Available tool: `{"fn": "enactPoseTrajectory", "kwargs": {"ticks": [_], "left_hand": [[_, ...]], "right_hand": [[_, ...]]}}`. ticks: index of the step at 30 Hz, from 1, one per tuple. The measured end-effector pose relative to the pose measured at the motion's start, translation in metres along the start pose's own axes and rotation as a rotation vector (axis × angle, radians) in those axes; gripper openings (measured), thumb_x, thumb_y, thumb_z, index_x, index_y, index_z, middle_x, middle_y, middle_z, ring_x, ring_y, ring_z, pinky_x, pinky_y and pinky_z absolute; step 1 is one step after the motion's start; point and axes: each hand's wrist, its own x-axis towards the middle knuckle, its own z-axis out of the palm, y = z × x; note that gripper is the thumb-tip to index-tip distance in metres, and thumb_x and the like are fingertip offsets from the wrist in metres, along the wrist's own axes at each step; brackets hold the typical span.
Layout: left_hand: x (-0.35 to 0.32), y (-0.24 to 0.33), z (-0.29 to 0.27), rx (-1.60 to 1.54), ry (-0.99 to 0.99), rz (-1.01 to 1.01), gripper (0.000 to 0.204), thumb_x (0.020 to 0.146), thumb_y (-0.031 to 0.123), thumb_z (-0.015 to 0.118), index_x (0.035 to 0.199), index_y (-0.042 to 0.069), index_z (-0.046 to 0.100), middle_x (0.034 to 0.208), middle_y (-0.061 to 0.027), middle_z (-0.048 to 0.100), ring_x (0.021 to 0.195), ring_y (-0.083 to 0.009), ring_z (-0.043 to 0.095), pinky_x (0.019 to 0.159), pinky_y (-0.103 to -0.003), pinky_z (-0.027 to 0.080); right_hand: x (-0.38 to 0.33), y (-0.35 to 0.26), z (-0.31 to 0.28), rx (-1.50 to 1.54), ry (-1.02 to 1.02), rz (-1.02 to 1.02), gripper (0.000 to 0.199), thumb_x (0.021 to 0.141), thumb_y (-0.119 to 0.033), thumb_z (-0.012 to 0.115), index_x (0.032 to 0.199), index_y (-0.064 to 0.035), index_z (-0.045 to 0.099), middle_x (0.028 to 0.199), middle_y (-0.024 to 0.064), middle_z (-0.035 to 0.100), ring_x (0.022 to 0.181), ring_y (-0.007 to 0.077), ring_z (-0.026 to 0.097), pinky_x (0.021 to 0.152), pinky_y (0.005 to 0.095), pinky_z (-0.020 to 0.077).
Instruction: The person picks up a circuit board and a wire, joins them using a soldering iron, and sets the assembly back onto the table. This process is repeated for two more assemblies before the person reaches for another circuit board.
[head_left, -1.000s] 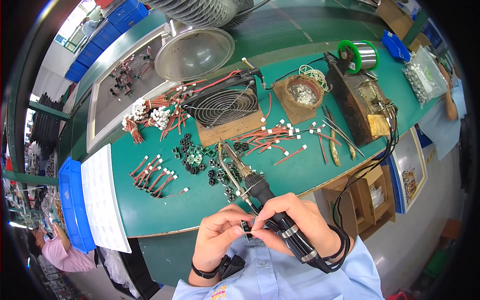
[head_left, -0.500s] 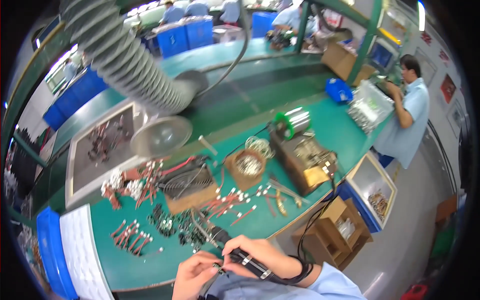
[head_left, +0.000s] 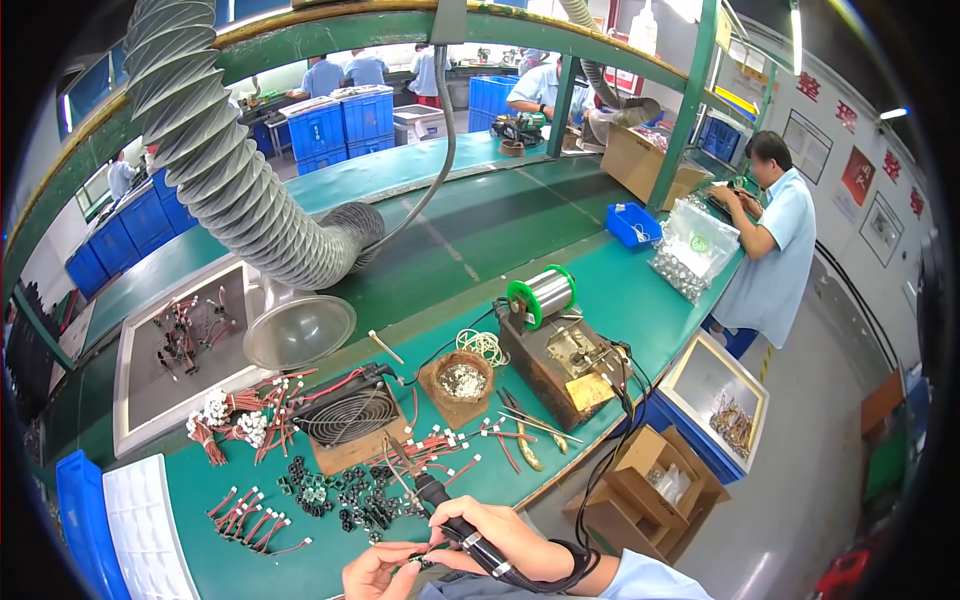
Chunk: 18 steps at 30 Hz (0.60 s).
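Observation:
My right hand [head_left: 515,545] is wrapped round the dark handle of a soldering iron [head_left: 433,491], whose metal tip points up and away over the bench. A thin metal guide runs alongside that tip. My left hand [head_left: 374,574], at the lower edge, pinches a small dark part [head_left: 419,560] close to my right fingertips; its details are too small to make out. Just beyond my hands lie a heap of small black components [head_left: 370,500] and small green boards [head_left: 314,494]. Red-and-black wire leads [head_left: 250,522] with white connectors lie in a group farther left.
A solder spool [head_left: 542,296] stands on a metal box at the bench's right side. Nearby are a bowl of white bits [head_left: 462,381], pliers [head_left: 522,446] and a black fan [head_left: 350,415]. A fume hose [head_left: 270,230] hangs at left. A co-worker [head_left: 775,240] works at far right.
The whole view has shifted, so the bench and its contents sit slightly left and are sharper. Both hands keep their grips, with the iron still in my right hand.

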Motion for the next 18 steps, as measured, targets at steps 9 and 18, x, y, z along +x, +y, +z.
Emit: {"fn": "enactPoseTrajectory", "kwargs": {"ticks": [9, 18], "left_hand": [[0.002, -0.025, -0.023, -0.066, 0.052, 0.032, 0.010, 0.088, 0.001, 0.054, 0.098, -0.002, 0.055, 0.098, -0.0084, 0.060, 0.089, -0.0131, 0.056, 0.081, -0.027, 0.045], [0.016, -0.068, -0.117, -0.105, 0.304, 0.071, 0.009, 0.084, 0.002, 0.054, 0.086, 0.003, 0.046, 0.097, -0.0179, 0.062, 0.084, -0.0160, 0.057, 0.070, -0.026, 0.046]], "right_hand": [[0.008, 0.036, 0.022, -0.200, 0.073, -0.159, 0.047, 0.071, -0.011, 0.077, 0.107, -0.0070, 0.048, 0.089, 0.0028, 0.061, 0.076, 0.0113, 0.058, 0.065, 0.0257, 0.0464], [-0.010, 0.083, 0.063, -0.016, 0.423, -0.139, 0.058, 0.064, -0.040, 0.080, 0.104, -0.0065, 0.055, 0.081, 0.0014, 0.061, 0.080, 0.0190, 0.055, 0.080, 0.0346, 0.0359]]}}
